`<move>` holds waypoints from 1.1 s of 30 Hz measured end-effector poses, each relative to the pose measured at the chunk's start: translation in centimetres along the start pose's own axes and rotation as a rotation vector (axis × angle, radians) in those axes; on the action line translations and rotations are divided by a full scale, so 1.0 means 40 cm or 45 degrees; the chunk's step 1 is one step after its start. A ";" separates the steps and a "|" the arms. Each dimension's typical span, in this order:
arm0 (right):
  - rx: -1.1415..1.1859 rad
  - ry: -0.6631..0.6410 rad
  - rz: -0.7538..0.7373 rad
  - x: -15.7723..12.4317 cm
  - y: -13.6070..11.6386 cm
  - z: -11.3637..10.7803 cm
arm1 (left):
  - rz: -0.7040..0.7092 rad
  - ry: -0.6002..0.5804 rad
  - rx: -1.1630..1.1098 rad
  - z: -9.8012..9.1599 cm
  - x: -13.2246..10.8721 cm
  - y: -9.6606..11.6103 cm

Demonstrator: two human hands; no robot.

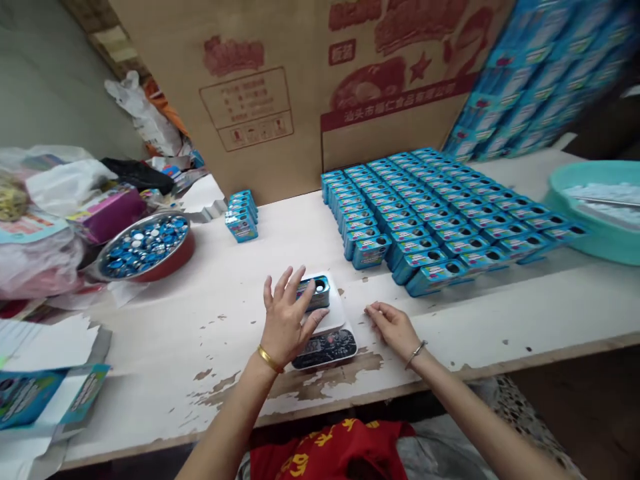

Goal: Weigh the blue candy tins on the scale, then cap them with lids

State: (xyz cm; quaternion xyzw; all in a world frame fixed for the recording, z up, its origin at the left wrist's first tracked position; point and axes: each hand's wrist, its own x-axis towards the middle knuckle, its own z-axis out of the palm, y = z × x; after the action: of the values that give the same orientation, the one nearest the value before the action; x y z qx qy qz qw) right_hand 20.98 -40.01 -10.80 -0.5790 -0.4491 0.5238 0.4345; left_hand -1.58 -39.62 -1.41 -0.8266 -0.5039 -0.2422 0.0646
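A small blue box [320, 293] with a round hole in its top sits on a white digital kitchen scale [334, 313]. Something white shows inside the hole. My left hand [286, 313], fingers spread, is over the box's left side, its thumb and index finger close to the box; whether they touch it I cannot tell. The scale's dark display panel [333, 347] faces me, partly covered by this hand. To the right of the scale, my right hand [395, 328] is closed in a pinch. Whatever its fingertips may hold is too small to make out.
Rows of blue boxes [425, 220] stand at the right, and a short row [242, 217] at the back left. A metal bowl [186, 248] holds blue and silver pieces. A turquoise basin [565, 200] contains white material. Behind stands a large carton [280, 87].
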 end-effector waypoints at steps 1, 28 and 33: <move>-0.016 0.002 -0.030 -0.001 0.006 -0.002 | 0.009 -0.023 0.009 0.003 0.015 0.000; -0.251 0.030 -0.337 -0.025 0.050 -0.001 | -0.272 0.189 0.111 0.166 0.335 -0.215; -0.264 0.040 -0.334 -0.016 0.062 0.002 | -0.754 -0.062 0.477 0.084 0.325 -0.521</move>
State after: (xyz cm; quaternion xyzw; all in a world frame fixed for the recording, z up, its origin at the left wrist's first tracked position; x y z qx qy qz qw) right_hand 21.02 -41.18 -13.06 -0.5651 -0.5657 0.4043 0.4441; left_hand -13.59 -17.94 -1.16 -0.6238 -0.7589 -0.1340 0.1299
